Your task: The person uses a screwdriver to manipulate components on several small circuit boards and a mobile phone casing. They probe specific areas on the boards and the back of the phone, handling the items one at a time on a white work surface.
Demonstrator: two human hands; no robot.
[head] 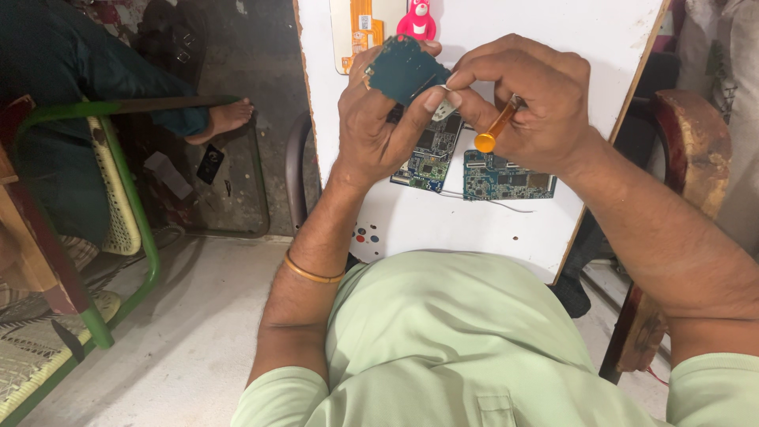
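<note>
both hands raised together, left hand [379, 119] and right hand [526, 99] fingers pinched shut.

Two circuit boards [474, 168] lie just below the hands; a pink toy [417, 21] stands beyond. Bare white surface [545, 39] opens right.

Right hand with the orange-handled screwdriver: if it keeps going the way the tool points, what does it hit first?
The right hand aims the orange-handled screwdriver up-left; its tip looks already at the dark teal circuit board gripped by the left hand, so that board comes first. Depth is unclear.
</note>
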